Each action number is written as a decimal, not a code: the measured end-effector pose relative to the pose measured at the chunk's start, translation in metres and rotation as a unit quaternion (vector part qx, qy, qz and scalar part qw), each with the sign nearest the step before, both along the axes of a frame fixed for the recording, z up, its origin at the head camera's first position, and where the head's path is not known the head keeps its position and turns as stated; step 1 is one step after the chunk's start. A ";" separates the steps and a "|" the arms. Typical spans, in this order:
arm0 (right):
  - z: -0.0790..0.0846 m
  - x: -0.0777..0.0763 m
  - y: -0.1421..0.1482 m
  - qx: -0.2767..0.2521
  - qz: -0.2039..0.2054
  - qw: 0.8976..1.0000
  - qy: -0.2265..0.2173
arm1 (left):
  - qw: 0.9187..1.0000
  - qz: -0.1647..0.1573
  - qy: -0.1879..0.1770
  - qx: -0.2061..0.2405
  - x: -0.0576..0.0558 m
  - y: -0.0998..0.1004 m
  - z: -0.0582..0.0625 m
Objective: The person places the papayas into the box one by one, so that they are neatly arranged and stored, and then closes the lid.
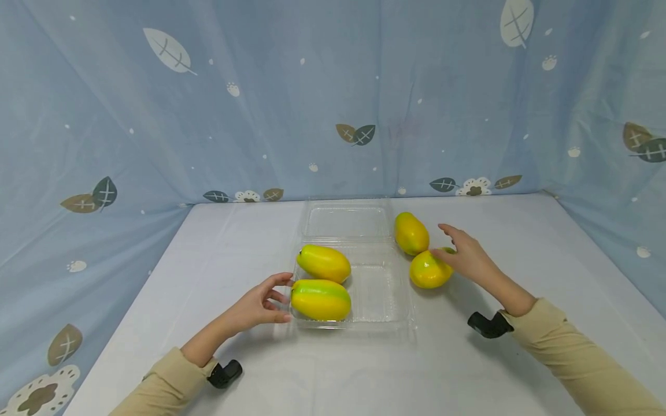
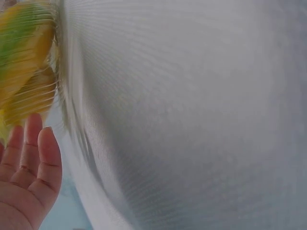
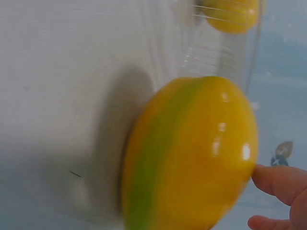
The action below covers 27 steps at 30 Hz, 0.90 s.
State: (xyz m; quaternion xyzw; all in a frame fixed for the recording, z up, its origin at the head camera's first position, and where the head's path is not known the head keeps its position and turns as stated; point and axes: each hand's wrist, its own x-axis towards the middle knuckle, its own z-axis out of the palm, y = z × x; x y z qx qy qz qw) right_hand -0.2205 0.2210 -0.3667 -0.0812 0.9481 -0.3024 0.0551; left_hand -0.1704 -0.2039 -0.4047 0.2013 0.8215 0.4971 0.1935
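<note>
Two yellow-green papayas lie side by side in the left half of a clear plastic clamshell box: a rear papaya (image 1: 324, 263) and a front papaya (image 1: 321, 300). The box (image 1: 382, 294) is unfolded, its lid (image 1: 346, 222) lying back. My left hand (image 1: 260, 304) is at the box's left edge beside the front papaya, fingers apart and slightly bent. To the right of the box, a third papaya (image 1: 411, 233) lies behind a fourth papaya (image 1: 429, 271). My right hand (image 1: 470, 254) is over the fourth one, a fingertip against its side in the right wrist view, the other fingers spread.
A white cloth (image 1: 250, 231) covers the table. Behind and at the sides hangs a blue leaf-patterned curtain (image 1: 286, 104). Black wrist cameras, one at the left cuff (image 1: 179, 372) and one at the right cuff (image 1: 541, 323), stick out low over the table.
</note>
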 end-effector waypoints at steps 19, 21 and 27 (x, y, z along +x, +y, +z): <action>-0.014 0.008 0.003 -0.049 -0.047 0.994 -0.082 | 1.000 0.002 -0.003 -0.008 -0.001 0.001 0.000; -0.015 0.008 0.002 -0.051 -0.055 0.992 -0.099 | 1.000 0.004 -0.006 -0.007 0.000 0.002 0.000; -0.017 0.012 0.000 -0.045 -0.063 0.987 -0.144 | 1.000 0.004 -0.005 -0.007 0.001 0.001 0.001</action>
